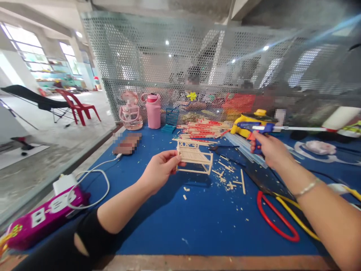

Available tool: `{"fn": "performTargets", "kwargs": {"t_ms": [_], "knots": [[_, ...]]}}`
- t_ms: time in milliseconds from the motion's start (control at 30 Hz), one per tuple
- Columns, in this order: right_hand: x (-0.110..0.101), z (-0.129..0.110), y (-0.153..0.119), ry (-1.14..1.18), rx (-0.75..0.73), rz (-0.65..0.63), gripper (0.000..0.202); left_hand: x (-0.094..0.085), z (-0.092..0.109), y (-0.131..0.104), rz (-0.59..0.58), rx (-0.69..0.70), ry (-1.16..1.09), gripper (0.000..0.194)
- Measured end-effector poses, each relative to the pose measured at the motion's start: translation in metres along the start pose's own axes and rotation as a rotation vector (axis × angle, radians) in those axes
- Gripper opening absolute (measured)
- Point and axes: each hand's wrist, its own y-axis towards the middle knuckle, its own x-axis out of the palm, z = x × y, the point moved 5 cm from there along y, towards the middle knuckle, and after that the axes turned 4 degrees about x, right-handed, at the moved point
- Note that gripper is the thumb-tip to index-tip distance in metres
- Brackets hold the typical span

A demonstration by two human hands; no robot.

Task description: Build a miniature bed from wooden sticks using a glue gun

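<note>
My left hand (162, 168) pinches one end of a small bench-like frame (196, 155) made of pale wooden sticks, held above the blue table top. To the right, my right hand (272, 148) is wrapped round the handle of a blue hot glue gun (258, 129) with an orange trigger. A white glue stick (301, 128) juts from the back of the gun. Cut stick pieces and crumbs (222, 177) lie on the table just right of the frame. Behind it is a heap of red-marked sticks (203, 129).
Scissors with red and yellow handles (278, 216) lie under my right forearm. Clear glue sticks (248, 150), a pink bottle (153, 113) and a clear jug (131, 113) stand or lie farther back. A purple power strip (46, 214) and phone (128, 143) are left. A perforated screen (158, 52) closes the back.
</note>
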Motion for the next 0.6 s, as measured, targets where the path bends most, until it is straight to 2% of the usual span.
{"fn": "performTargets", "kwargs": {"t_ms": [167,233,333,400,500,600], "knots": [[0.013,-0.046,-0.030,0.254,0.130,-0.111,0.025,0.000,0.001,0.000,0.037,0.018,0.052,0.029],[0.026,-0.069,-0.049,0.433,0.128,-0.204,0.028,-0.003,0.003,0.003,0.068,0.019,0.028,0.028],[0.049,-0.097,-0.078,0.623,0.041,-0.362,0.028,-0.008,0.005,0.007,0.097,-0.014,-0.047,0.027],[0.064,-0.100,-0.092,0.645,0.018,-0.421,0.027,-0.010,0.004,0.007,0.096,-0.049,-0.088,0.028],[0.084,-0.088,-0.104,0.565,0.019,-0.486,0.029,-0.009,0.004,0.006,0.068,-0.072,-0.114,0.028],[0.093,-0.076,-0.110,0.469,0.019,-0.534,0.031,-0.008,0.004,0.004,0.043,-0.063,-0.106,0.027]]}}
